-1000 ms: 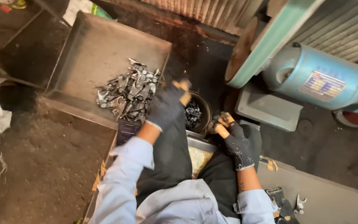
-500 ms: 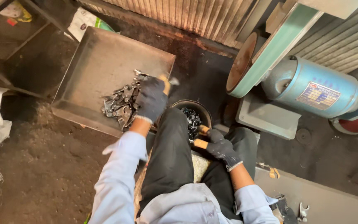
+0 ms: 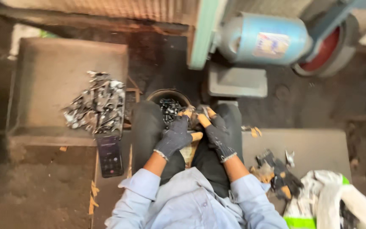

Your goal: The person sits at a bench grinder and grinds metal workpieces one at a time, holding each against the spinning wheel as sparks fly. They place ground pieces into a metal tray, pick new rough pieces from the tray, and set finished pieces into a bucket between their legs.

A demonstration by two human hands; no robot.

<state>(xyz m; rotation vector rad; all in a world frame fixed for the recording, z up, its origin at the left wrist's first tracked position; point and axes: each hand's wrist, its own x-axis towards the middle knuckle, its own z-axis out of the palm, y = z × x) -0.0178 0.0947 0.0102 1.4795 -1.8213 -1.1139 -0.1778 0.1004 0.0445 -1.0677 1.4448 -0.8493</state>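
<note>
The small workpiece [image 3: 196, 115] is pinched between both gloved hands above the knees, just near of the round black container [image 3: 169, 104] of dark metal parts. The left hand [image 3: 175, 136] and right hand [image 3: 217, 135] are each closed on it; the piece itself is blurred. Keep both grips firm and work over the container, with the pile of metal pieces [image 3: 97, 106] on the grey tray [image 3: 51, 68] within reach at left.

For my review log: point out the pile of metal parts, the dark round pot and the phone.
pile of metal parts [image 3: 97, 106], head view, middle of the heap
dark round pot [image 3: 159, 95], head view, its far rim
phone [image 3: 109, 155], head view, centre of the screen
</note>
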